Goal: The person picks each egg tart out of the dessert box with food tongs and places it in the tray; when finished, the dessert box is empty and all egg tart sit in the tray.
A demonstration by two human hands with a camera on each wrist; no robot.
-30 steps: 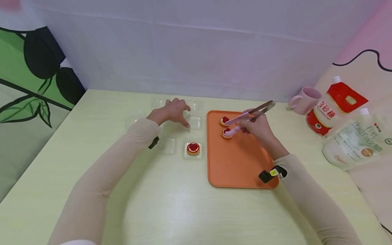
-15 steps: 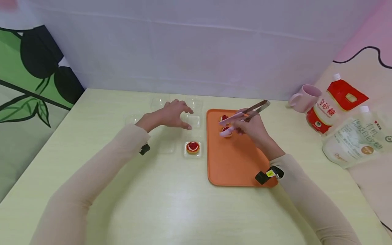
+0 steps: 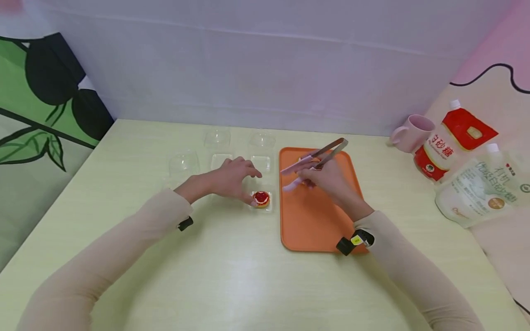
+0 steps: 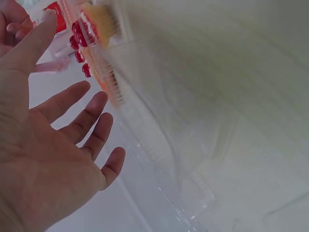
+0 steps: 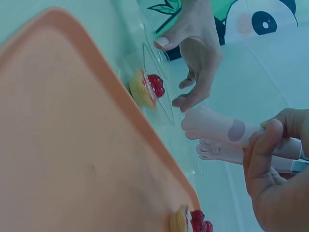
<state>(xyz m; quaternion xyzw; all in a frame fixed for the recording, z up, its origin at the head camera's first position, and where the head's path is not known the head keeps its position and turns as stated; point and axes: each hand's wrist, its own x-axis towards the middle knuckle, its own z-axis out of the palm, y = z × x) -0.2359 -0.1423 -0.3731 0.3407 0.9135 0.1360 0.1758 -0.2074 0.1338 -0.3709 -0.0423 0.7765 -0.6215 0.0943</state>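
In the head view a red-topped tart [image 3: 261, 199] sits in a small clear plastic container left of the orange tray [image 3: 314, 225]. My left hand [image 3: 236, 179] reaches over that container, fingers spread, thumb right beside the tart; nothing is held in it. My right hand [image 3: 329, 177] grips tongs [image 3: 299, 164] with pink paw-shaped ends, above the tray's left edge. The paw ends [image 5: 215, 126] stand apart with nothing between them in the right wrist view. Tarts on the tray are mostly hidden behind the right hand and tongs; one tart [image 5: 182, 221] shows in the right wrist view.
Several clear plastic containers, among them a dome-like one [image 3: 183, 162], stand behind and left of the left hand. At the right are a pink mug [image 3: 412, 133], a red and white sugar pouch [image 3: 449, 145] and a pale pouch [image 3: 476, 193]. A curtain closes off the back.
My left hand has come from the rear containers toward me, to the tart's container. The right hand has shifted left with the tongs, their ends moving from over the tray tarts to the tray's left edge.
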